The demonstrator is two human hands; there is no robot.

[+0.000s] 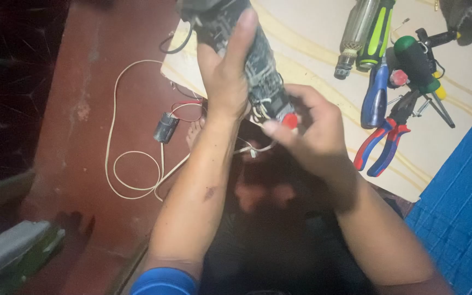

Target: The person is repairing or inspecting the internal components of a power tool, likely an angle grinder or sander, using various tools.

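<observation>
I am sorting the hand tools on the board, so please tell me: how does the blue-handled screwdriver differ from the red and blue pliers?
The blue-handled screwdriver has one thick blue handle; the red and blue pliers have two slim handles, spread apart. The screwdriver lies nearer the green tools, the pliers nearer the board's edge. The pliers' head is dark metal; the screwdriver's shaft is hard to see. Both lie untouched, away from the hands.

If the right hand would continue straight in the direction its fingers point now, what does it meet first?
Probably the dark motor body that the left hand holds: the right hand fingers already pinch at its lower end, by the red part.
</observation>
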